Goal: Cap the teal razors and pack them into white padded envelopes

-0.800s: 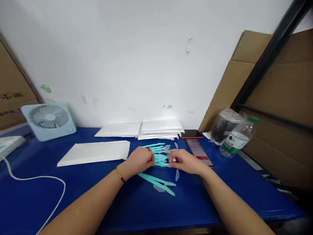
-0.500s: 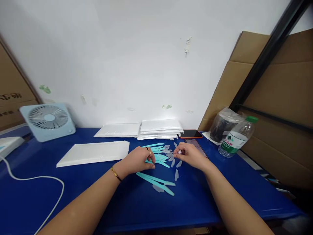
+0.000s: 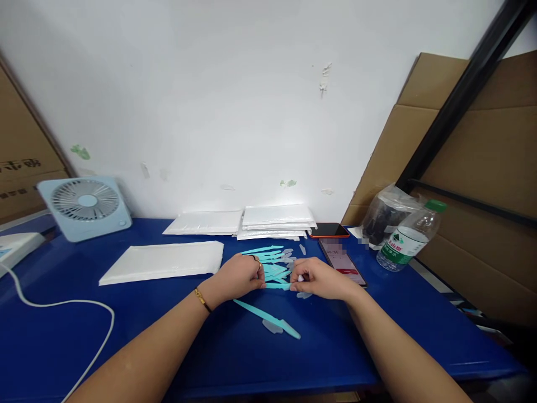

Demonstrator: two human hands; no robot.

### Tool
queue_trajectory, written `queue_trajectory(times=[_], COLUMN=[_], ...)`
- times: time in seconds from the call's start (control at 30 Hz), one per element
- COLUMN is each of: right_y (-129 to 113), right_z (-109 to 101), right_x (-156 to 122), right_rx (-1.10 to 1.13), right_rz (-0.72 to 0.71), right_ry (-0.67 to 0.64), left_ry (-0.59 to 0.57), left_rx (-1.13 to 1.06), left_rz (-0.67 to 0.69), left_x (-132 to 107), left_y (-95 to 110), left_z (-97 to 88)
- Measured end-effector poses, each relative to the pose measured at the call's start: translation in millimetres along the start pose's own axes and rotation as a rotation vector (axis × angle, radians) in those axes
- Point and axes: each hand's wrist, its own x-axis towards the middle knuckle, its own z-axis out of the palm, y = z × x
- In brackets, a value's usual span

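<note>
My left hand [image 3: 245,276] pinches the handle end of a turquoise eyebrow razor [image 3: 276,286], held level just above the blue table. At the razor's other end, my right hand [image 3: 312,278] is closed around a small clear blade cap, mostly hidden by the fingers. A pale spot shows inside its curled fingers; I cannot make out what it is. Behind both hands lies a fanned pile of turquoise razors [image 3: 268,255], with several loose clear caps [image 3: 302,249] to its right. Nearer me, one razor [image 3: 268,318] rests beside a loose cap [image 3: 272,327].
White padded packets [image 3: 163,262] lie at left, with more stacked [image 3: 274,218] by the wall. Two phones [image 3: 342,262] [image 3: 329,230] and a water bottle [image 3: 406,240] are at right. A fan [image 3: 87,207] and white cable [image 3: 104,336] occupy the left side.
My left hand has taken one of the two front razors. My right hand has come nearer me and slightly left, from the caps to that razor's end.
</note>
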Motion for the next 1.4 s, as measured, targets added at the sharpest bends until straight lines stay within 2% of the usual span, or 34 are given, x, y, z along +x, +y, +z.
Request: queue_trajectory(times=[0.2,0.27,0.33,0.4,0.47,0.67,0.83,1.03,1.1,1.17,1.23,1.3,1.4], right_y=[16.5,19.0,17.5,12.9,6.7,-5.3,-3.1,8.1,14.1,21.8,30.5,38.7,46.9], right_z=[-10.2,-11.9,-12.7,-13.2,-13.2,-2.9,-0.9,-19.6,-22.0,-20.6,-16.3,-10.6,-2.0], right_x=[0.5,0.7,0.2,-1.5,-3.7,-3.3,-1.7,-10.1,-8.8,-4.0,3.5,12.4,25.7], right_rx=[-0.045,-0.069,-0.084,-0.079,-0.060,-0.041,-0.081,-0.052,-0.069,-0.145,-0.249,-0.346,-0.482], right_rz=[0.141,0.160,0.155,0.140,0.120,0.008,-0.053,0.075,0.107,0.152,0.198,0.240,0.318], right_ry=[0.206,0.245,0.258,0.233,0.175,-0.090,-0.079,-0.050,0.037,0.200,0.343,0.408,0.438], left_ry=[0.084,0.050,-0.067,-0.205,-0.263,-0.132,-0.040,-0.058,-0.008,0.074,0.104,0.078,0.041], left_rx=[0.055,-0.003,-0.051,-0.074,-0.061,0.032,0.041,-0.023,-0.052,-0.033,-0.003,0.013,0.024], left_rz=[-0.075,-0.055,0.005,0.050,0.046,0.013,0.024,-0.036,-0.021,-0.009,0.003,0.025,0.048], left_x=[-0.6,-3.1,-6.7,-10.0,-11.6,-6.6,-6.3,-6.8,-4.5,-0.9,3.5,7.9,11.7], left_y=[-4.2,-2.9,-0.4,1.8,3.0,3.1,3.2,-6.3,-8.2,-8.5,-8.4,-8.9,-9.8], left_z=[-6.7,-9.4,-11.5,-12.0,-10.7,-3.8,-5.9,-9.3,-5.2,2.5,12.5,22.0,29.8])
